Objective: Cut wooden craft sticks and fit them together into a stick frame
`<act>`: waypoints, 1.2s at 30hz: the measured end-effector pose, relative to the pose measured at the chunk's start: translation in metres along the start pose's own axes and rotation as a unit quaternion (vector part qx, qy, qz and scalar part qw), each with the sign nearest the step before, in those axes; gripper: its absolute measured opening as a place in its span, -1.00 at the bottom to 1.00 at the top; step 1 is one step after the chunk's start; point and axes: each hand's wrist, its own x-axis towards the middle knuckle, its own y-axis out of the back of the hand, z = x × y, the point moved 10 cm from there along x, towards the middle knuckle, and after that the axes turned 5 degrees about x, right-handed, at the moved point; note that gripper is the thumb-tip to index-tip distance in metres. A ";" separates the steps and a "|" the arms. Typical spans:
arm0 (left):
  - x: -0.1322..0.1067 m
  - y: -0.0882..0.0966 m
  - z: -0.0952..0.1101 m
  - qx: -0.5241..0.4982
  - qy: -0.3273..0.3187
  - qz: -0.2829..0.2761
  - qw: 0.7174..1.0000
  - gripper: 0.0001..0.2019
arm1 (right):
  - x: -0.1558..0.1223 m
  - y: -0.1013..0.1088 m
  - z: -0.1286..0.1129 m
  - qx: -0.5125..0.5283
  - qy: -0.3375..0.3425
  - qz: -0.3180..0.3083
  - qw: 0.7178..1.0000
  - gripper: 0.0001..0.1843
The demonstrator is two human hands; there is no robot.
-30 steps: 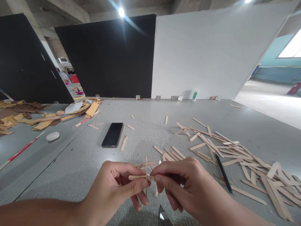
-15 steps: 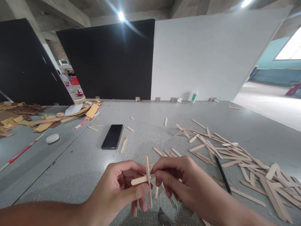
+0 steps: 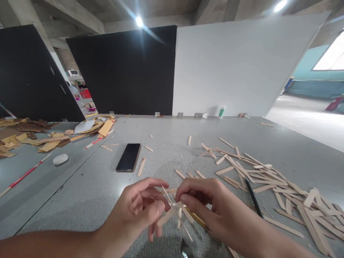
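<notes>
Two crossed popsicle sticks (image 3: 167, 215) are held up in front of me, tilted, one seen nearly edge-on. Near the crossing something clear and shiny shows, too small to name. My right hand (image 3: 205, 200) pinches the piece at its right end between thumb and bent fingers. Close on the other side is my left hand (image 3: 143, 206), thumb and fingers apart around the sticks; a fingertip may touch the thin upper end. Below the hands lie more sticks, a yellow object (image 3: 197, 218) partly hidden by my right hand, and a dark shiny object (image 3: 186, 249) at the bottom edge.
A pile of popsicle sticks (image 3: 268, 181) spreads over the right, with a black pen (image 3: 253, 199) on it. A phone (image 3: 128, 157) lies left of centre. Farther left are a white mouse (image 3: 60, 159), red-striped pencil (image 3: 25, 175) and cardboard scraps (image 3: 51, 138). A glue bottle (image 3: 221, 112) stands by the white panel.
The crossed sticks have turned and tipped, the upright one now slanting down to the right. My left thumb has come off them and its fingers have spread. The right hand keeps its pinch.
</notes>
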 end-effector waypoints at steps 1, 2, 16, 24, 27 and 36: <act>0.000 -0.003 0.000 0.004 0.002 -0.015 1.000 -0.67 | -0.001 -0.001 -0.001 -0.005 0.003 -0.007 1.000 -0.72; 0.000 -0.007 -0.002 0.009 0.008 -0.033 0.999 -0.72 | -0.001 -0.002 -0.002 -0.009 0.005 -0.010 1.000 -0.72; -0.003 0.008 0.005 0.094 -0.086 0.033 0.991 -0.82 | -0.003 -0.009 0.019 0.117 -0.097 -0.046 0.987 -0.70; -0.001 0.004 0.002 0.091 -0.074 0.021 0.993 -0.54 | -0.002 0.010 0.007 0.076 -0.053 0.008 0.996 -0.75; 0.002 -0.004 -0.012 0.057 -0.009 -0.016 0.998 -0.45 | -0.003 0.003 0.007 0.091 -0.063 -0.015 0.994 -0.76; 0.005 -0.031 -0.046 -0.081 0.074 -0.163 0.980 -0.49 | -0.002 -0.008 0.006 0.112 -0.042 -0.007 0.993 -0.78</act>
